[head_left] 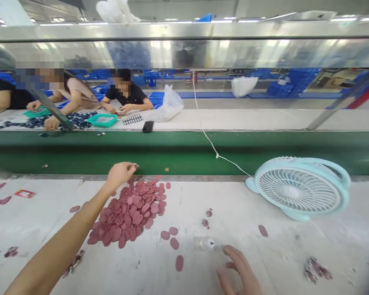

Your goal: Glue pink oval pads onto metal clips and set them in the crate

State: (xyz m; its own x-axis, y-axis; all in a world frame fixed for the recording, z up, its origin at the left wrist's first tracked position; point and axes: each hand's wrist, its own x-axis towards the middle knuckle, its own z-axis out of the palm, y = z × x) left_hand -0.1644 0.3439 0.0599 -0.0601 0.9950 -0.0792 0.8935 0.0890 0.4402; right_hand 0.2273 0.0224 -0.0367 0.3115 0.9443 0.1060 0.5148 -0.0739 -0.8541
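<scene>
My left hand (121, 174) reaches over the far edge of the table, above the green belt. Its thumb and fingers pinch a small pale-and-dark piece (135, 165), too small to name. Just below that hand lies a heap of flat, dark red oval pieces (132, 213). My right hand (240, 268) is low in the view, with fingers apart and nothing between them. Left of its fingertips is a blurred, see-through object (209, 244), whose kind I cannot make out. A few loose red ovals (174, 243) lie between the heap and this hand.
A light blue fan (298, 188) sits at the right, its white cord (217, 155) crossing the green belt (184, 153). Small patterned bundles (316, 270) lie at the right front. Across the belt, people (126, 94) work near teal trays (103, 120) and a black phone (148, 126).
</scene>
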